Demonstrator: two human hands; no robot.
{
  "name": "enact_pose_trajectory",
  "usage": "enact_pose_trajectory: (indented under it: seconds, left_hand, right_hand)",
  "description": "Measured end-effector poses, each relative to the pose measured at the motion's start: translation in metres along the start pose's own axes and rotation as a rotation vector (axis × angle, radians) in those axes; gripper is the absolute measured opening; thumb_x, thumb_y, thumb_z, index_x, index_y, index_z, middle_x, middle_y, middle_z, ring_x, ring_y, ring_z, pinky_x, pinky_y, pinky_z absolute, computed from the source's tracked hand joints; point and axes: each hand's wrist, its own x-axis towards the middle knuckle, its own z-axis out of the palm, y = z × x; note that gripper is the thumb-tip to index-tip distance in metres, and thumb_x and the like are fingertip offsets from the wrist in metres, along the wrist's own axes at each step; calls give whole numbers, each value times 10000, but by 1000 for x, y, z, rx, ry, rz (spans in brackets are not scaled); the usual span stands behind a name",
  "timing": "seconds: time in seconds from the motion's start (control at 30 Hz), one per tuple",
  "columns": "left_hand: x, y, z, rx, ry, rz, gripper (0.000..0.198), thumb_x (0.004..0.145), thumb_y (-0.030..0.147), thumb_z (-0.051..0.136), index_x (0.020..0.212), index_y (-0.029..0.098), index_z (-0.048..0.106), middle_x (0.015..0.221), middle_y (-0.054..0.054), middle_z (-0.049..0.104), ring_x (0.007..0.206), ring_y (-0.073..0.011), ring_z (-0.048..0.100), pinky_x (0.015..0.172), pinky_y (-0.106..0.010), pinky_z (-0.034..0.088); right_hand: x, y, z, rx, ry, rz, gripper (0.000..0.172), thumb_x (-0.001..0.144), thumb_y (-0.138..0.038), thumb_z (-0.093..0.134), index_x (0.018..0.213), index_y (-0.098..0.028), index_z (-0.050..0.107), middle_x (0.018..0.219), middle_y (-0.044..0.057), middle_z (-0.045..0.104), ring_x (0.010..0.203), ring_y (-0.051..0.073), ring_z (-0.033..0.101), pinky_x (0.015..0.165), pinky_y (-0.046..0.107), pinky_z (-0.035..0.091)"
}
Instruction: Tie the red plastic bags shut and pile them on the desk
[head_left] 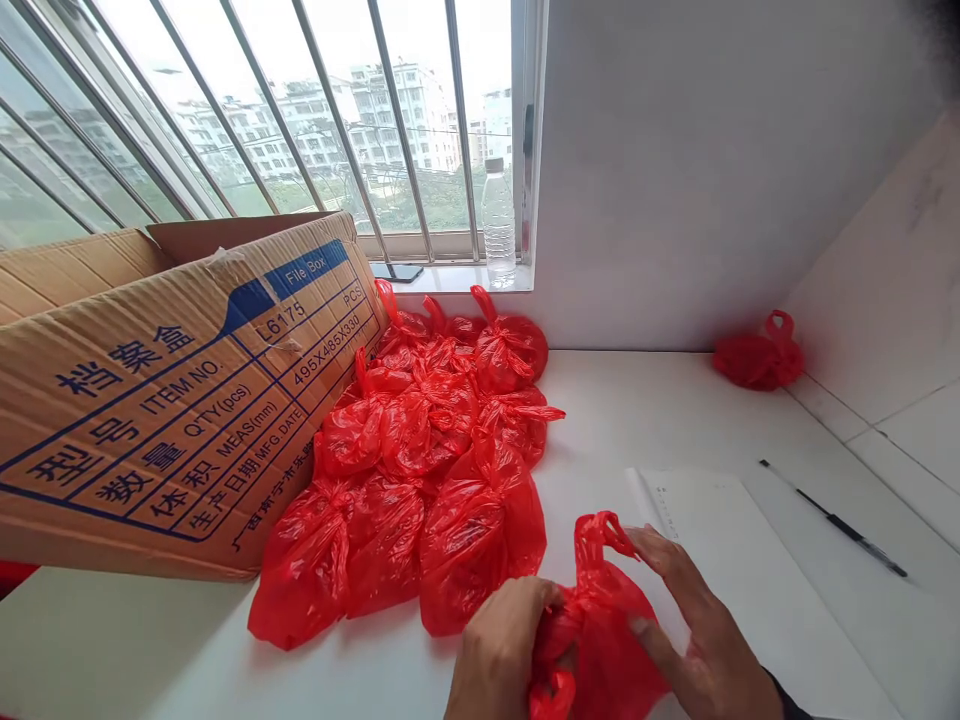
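A knotted red plastic bag [611, 640] is at the near edge of view, its twisted handle loop standing up. My left hand [499, 650] has its fingers curled into the bag's left side; the fingertips are partly hidden by red plastic. On the other side is my right hand [697, 625], thumb and fingers apart. Its thumb lies against the bag, and its fingertips are close to the handle loop; whether they touch it I cannot tell. Just left of my hands sits a cluster of several tied red bags [484, 520], packed side by side. What they contain is hidden.
A large open cardboard box [187, 400] stands at the left, against the bags. White paper [720, 510] and a black pen [847, 525] lie at the right. Another red bag [757, 358] is in the far corner. A bottle [499, 225] and a phone [397, 272] occupy the windowsill.
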Motion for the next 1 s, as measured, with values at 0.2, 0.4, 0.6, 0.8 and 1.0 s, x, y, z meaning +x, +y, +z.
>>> enact_pose_trajectory:
  seconds: [0.2, 0.4, 0.6, 0.8, 1.0]
  left_hand:
    - [77, 25, -42, -193, 307, -99, 111, 938, 278, 559, 867, 241, 482, 694, 59, 512, 583, -102, 518, 571, -210, 443]
    - [166, -19, -51, 119, 572, -195, 272, 900, 331, 579, 1122, 199, 496, 928, -51, 624, 832, -218, 648, 794, -370, 535]
    - [196, -70, -12, 341, 212, -51, 624, 901, 377, 550, 1481, 178, 433, 1606, -155, 344, 1497, -368, 250, 1218, -574, 164]
    - [203, -113, 14, 412, -38, -132, 580, 943, 428, 407, 1323, 26, 581, 1378, -286, 578, 1312, -440, 522, 1067, -645, 394]
    - [188, -90, 12, 422, 79, -82, 639, 944, 458, 429, 1452, 74, 481, 1511, -255, 461, 1442, -377, 388, 1163, -614, 303]
  right_hand:
    - [-20, 21, 10, 83, 103, 150, 539, 965, -485, 491, 1473, -319, 417, 1445, 98, 533, 1318, 356, 530, 940, 536, 593]
    - [-8, 2, 12, 113, 125, 50, 337, 953, -274, 514, 1287, -301, 539, 1208, 78, 656, 1190, 293, 606, 984, 510, 546]
    - [14, -9, 4, 197, 48, -175, 195, 820, -122, 521, 934, -244, 623, 771, -13, 657, 724, 157, 618, 1017, 487, 498]
    - [13, -8, 4, 217, 63, -154, 174, 818, -131, 510, 876, -246, 627, 705, -21, 648, 656, 151, 567, 936, 429, 536]
    - [11, -4, 5, 247, 85, -106, 193, 854, -124, 500, 936, -234, 637, 705, -15, 640, 616, 147, 545, 871, 392, 550]
